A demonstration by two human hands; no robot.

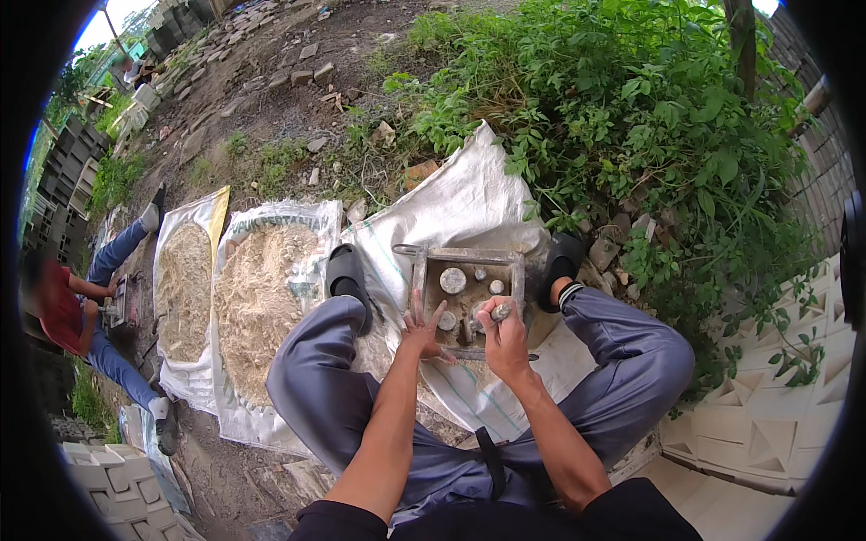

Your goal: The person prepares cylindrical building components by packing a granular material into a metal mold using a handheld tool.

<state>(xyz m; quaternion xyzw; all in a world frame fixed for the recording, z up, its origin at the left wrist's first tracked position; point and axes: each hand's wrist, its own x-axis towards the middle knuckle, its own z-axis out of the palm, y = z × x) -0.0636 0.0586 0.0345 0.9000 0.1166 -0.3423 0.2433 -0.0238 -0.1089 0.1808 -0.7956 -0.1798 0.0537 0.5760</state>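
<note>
Between my legs sits a square metal-edged frame (469, 255) with grey-brown fill and several round pale discs inside, among them a large disc (453, 280). My left hand (426, 335) lies with fingers spread over the frame's left side, near a smaller disc (446, 321). In the near right part of the frame, my right hand (505, 341) is wrapped round a stubby tool with a rounded grey end (501, 312) pointing up. Its lower end is hidden by my fingers.
A white woven sheet (433, 216) lies under the frame. To the left, sacks bear heaps of pale sandy material (257, 288). Further left another person (68, 307) works at a similar frame. Leafy plants (631, 117) and patterned pale blocks (767, 406) stand right.
</note>
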